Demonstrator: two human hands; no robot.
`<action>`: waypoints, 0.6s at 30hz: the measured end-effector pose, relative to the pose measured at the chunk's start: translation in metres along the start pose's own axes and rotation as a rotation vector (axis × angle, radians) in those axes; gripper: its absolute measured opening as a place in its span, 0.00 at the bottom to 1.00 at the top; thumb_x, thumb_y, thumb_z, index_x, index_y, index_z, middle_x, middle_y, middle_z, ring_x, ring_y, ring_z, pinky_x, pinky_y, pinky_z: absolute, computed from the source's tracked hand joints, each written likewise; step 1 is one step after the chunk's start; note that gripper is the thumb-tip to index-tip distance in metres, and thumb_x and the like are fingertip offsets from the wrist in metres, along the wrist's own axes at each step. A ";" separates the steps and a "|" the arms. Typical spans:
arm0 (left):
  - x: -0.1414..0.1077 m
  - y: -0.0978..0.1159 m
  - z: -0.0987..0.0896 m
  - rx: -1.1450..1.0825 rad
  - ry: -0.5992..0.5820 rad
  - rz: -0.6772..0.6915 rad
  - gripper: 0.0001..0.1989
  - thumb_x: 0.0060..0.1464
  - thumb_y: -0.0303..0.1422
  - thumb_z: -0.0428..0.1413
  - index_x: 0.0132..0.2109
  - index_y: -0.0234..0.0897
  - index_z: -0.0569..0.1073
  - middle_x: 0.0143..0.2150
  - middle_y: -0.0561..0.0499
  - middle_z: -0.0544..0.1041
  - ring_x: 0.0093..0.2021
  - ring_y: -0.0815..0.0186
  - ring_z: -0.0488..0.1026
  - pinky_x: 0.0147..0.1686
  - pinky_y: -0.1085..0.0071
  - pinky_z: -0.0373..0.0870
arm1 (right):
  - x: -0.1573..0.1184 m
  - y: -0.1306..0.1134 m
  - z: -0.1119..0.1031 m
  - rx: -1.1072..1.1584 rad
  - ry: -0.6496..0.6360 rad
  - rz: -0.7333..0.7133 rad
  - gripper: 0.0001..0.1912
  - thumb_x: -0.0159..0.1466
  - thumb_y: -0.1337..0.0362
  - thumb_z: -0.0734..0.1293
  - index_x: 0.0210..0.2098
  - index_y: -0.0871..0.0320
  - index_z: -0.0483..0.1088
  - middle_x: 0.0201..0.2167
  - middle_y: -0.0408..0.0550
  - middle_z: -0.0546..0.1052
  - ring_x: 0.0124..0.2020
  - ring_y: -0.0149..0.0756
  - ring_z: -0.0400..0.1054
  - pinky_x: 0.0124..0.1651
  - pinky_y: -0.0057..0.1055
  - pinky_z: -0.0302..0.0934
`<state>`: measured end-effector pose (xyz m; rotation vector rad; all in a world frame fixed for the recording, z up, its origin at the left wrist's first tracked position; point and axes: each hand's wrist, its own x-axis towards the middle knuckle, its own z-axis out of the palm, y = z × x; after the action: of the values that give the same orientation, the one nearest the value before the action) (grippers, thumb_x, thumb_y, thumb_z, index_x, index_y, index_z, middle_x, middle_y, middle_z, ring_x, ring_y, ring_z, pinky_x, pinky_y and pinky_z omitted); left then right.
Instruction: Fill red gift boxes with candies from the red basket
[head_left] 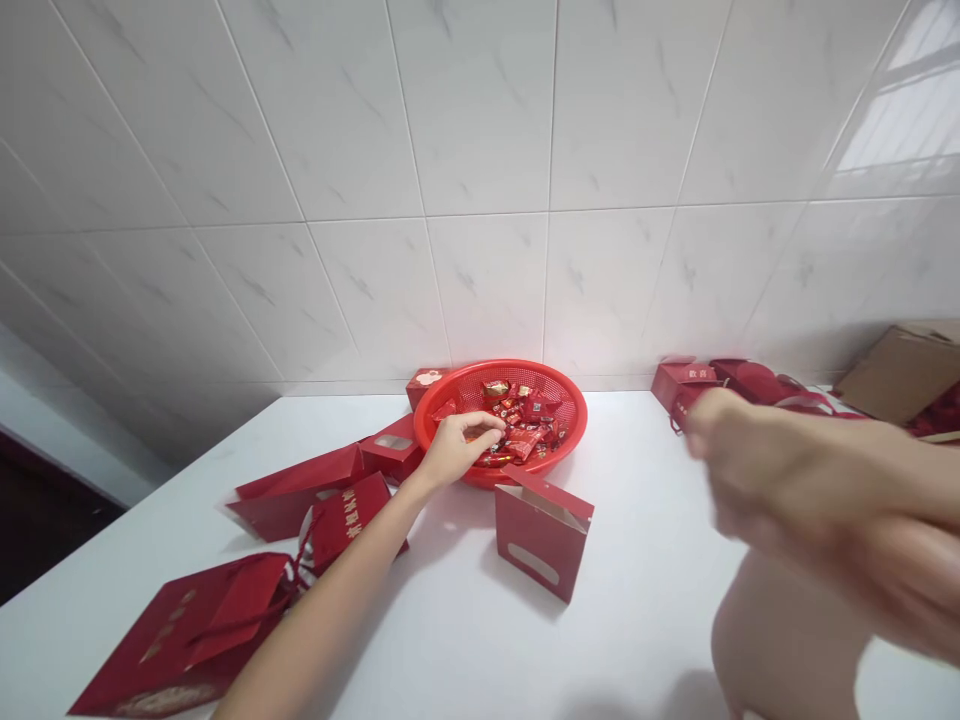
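Note:
A round red plastic basket holds several red-wrapped candies. My left hand reaches over its near left rim, thumb and fingertips pinched together at a wrapped candy among the others. In front of the basket stands a red paper gift box with a pale oval window, its top open. My right hand is raised at the right, apart from the basket and box. Motion smears its fingers, so whether they hold anything cannot be made out.
Red gift boxes and a corded red gift bag lie at the left. More red boxes stand by the tiled wall at the right, near a brown cardboard box. Another small red box sits behind the basket.

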<state>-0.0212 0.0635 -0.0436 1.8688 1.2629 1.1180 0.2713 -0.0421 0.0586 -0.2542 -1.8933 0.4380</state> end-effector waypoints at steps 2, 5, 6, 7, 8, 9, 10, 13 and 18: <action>0.013 -0.010 0.001 0.098 0.018 0.004 0.12 0.52 0.37 0.56 0.38 0.34 0.79 0.41 0.45 0.82 0.43 0.57 0.78 0.49 0.63 0.73 | 0.011 0.016 0.013 -0.008 0.119 0.033 0.14 0.68 0.62 0.64 0.26 0.53 0.73 0.20 0.44 0.73 0.21 0.32 0.66 0.28 0.37 0.62; 0.028 -0.025 0.002 0.202 -0.067 -0.028 0.14 0.50 0.33 0.56 0.43 0.34 0.78 0.43 0.45 0.82 0.45 0.56 0.78 0.51 0.63 0.72 | 0.021 0.054 0.031 -0.107 0.007 0.302 0.14 0.66 0.60 0.66 0.25 0.55 0.73 0.22 0.44 0.75 0.25 0.32 0.68 0.30 0.32 0.62; 0.032 -0.029 0.002 0.233 -0.116 -0.039 0.18 0.49 0.32 0.57 0.47 0.34 0.77 0.45 0.44 0.81 0.47 0.56 0.77 0.51 0.63 0.72 | 0.022 0.069 0.036 -0.127 -0.050 0.367 0.14 0.66 0.59 0.65 0.27 0.56 0.73 0.24 0.44 0.76 0.27 0.32 0.69 0.32 0.31 0.63; 0.036 -0.033 0.001 0.273 -0.160 -0.047 0.23 0.46 0.31 0.58 0.52 0.34 0.76 0.48 0.43 0.80 0.50 0.54 0.76 0.53 0.62 0.71 | 0.022 0.083 0.039 -0.133 -0.113 0.417 0.13 0.66 0.59 0.65 0.29 0.57 0.74 0.27 0.45 0.78 0.29 0.33 0.70 0.34 0.30 0.64; 0.039 -0.037 0.000 0.325 -0.194 -0.060 0.28 0.44 0.31 0.60 0.55 0.35 0.74 0.52 0.42 0.78 0.54 0.52 0.74 0.54 0.61 0.70 | 0.021 0.097 0.043 -0.124 -0.165 0.455 0.11 0.66 0.59 0.65 0.31 0.57 0.74 0.29 0.45 0.79 0.31 0.33 0.71 0.35 0.30 0.65; 0.042 -0.041 -0.001 0.384 -0.215 -0.081 0.33 0.41 0.30 0.62 0.58 0.36 0.72 0.55 0.41 0.76 0.57 0.50 0.72 0.55 0.61 0.68 | 0.020 0.111 0.046 -0.111 -0.213 0.486 0.10 0.66 0.59 0.65 0.33 0.57 0.74 0.31 0.46 0.79 0.32 0.34 0.72 0.37 0.30 0.66; 0.045 -0.044 -0.002 0.441 -0.225 -0.110 0.37 0.39 0.30 0.63 0.60 0.36 0.70 0.58 0.40 0.74 0.59 0.47 0.69 0.56 0.60 0.67 | 0.018 0.123 0.050 -0.099 -0.246 0.509 0.10 0.65 0.59 0.65 0.34 0.57 0.74 0.33 0.46 0.79 0.32 0.34 0.72 0.38 0.31 0.66; 0.052 -0.052 -0.002 0.514 -0.283 -0.194 0.35 0.41 0.33 0.62 0.60 0.38 0.70 0.59 0.40 0.74 0.58 0.47 0.70 0.53 0.62 0.69 | 0.014 0.151 0.059 -0.073 -0.258 0.549 0.08 0.64 0.60 0.64 0.35 0.57 0.74 0.35 0.47 0.79 0.34 0.36 0.73 0.40 0.33 0.67; 0.054 -0.054 0.000 0.537 -0.326 -0.206 0.17 0.48 0.33 0.58 0.46 0.39 0.79 0.47 0.47 0.81 0.47 0.54 0.77 0.46 0.66 0.71 | 0.011 0.169 0.066 -0.080 -0.296 0.596 0.08 0.63 0.62 0.64 0.34 0.57 0.73 0.33 0.48 0.79 0.34 0.38 0.72 0.39 0.35 0.66</action>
<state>-0.0336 0.1330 -0.0720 2.1217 1.6163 0.3582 0.2002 0.1037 -0.0234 -0.8576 -2.1079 0.8348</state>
